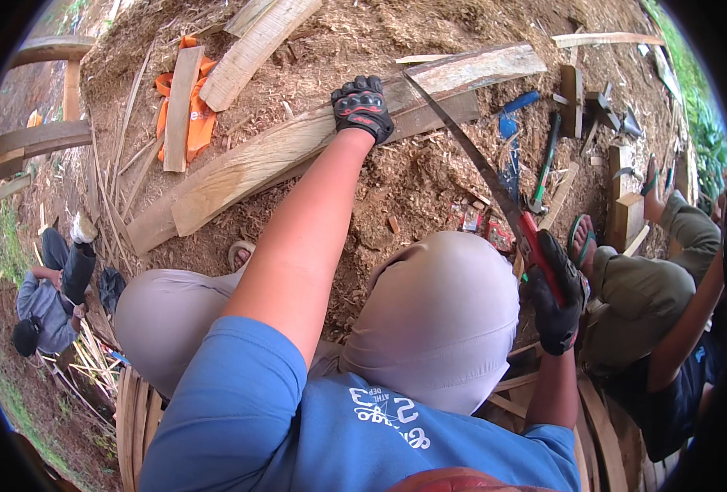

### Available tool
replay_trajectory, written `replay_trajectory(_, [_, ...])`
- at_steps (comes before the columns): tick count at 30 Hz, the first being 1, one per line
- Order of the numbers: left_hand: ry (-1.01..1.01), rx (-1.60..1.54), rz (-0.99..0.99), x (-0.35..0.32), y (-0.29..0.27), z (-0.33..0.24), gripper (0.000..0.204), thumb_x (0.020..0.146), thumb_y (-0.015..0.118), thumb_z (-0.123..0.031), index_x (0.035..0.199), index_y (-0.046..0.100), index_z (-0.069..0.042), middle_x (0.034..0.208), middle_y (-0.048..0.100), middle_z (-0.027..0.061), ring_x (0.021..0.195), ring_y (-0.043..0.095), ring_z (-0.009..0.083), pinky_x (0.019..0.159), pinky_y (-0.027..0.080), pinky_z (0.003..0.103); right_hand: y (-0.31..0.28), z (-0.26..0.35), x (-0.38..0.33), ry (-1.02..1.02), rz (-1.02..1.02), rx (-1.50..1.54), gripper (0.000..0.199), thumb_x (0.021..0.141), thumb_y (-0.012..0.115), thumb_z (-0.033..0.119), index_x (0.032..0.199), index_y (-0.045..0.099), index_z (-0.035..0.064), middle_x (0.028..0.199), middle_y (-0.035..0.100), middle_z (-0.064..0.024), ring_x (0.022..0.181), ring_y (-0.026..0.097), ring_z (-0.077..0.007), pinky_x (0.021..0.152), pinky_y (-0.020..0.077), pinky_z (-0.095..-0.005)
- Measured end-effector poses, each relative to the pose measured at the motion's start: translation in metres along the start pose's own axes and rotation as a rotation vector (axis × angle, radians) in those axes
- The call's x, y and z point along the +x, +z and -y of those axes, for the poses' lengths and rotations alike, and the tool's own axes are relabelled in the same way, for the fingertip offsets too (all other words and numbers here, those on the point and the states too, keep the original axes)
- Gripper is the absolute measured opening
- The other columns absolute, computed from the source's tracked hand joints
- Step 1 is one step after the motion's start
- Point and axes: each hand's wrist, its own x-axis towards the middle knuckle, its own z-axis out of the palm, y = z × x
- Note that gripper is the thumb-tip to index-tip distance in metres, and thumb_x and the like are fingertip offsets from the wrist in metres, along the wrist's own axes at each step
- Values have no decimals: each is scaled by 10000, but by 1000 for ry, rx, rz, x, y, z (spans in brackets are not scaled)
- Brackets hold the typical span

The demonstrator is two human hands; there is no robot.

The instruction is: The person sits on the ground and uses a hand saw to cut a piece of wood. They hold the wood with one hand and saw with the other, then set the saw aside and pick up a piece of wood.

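Black-gloved: gripping one saw with right hand beside one knee, near one hammer; clasping one plank with left hand at full forward stretch.

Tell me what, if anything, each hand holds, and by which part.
The right hand holds the saw by its red handle; the left hand rests on the plank.

The saw handle is red, the long board tan.
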Motion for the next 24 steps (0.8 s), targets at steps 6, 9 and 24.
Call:
replay_trajectory(6, [13, -32, -16, -1, 1, 0, 630, 847, 740, -309, 1418, 549, -126, 1387, 563, 148, 1358, 559, 314, 1133, 415, 523, 20, 14, 28, 119, -62, 161, 514, 990, 691, 55, 1495, 617, -6, 1470, 673, -193, 1335, 655, -275, 1134, 485, -412])
replay_trajectory(9, [9, -33, -52, 0, 7, 1, 609, 844, 728, -304, 1402, 558, -128, 1381, 572, 139, 1351, 565, 314, 1132, 416, 525, 31, 10, 49, 61, -67, 114, 495, 1004, 680, 80, 1490, 626, -2, 1464, 677, -195, 1338, 655, -275, 1144, 474, -407])
replay_trajectory(24, [46, -18, 54, -1, -7, 5, 666, 889, 638, -294, 1508, 512, -82, 1485, 553, 162, 1422, 537, 322, 1197, 407, 485, 3, 4, 19, 103, -3, 50, 503, 984, 682, 20, 1485, 632, 2, 1481, 667, -176, 1340, 647, -251, 1132, 490, -390])
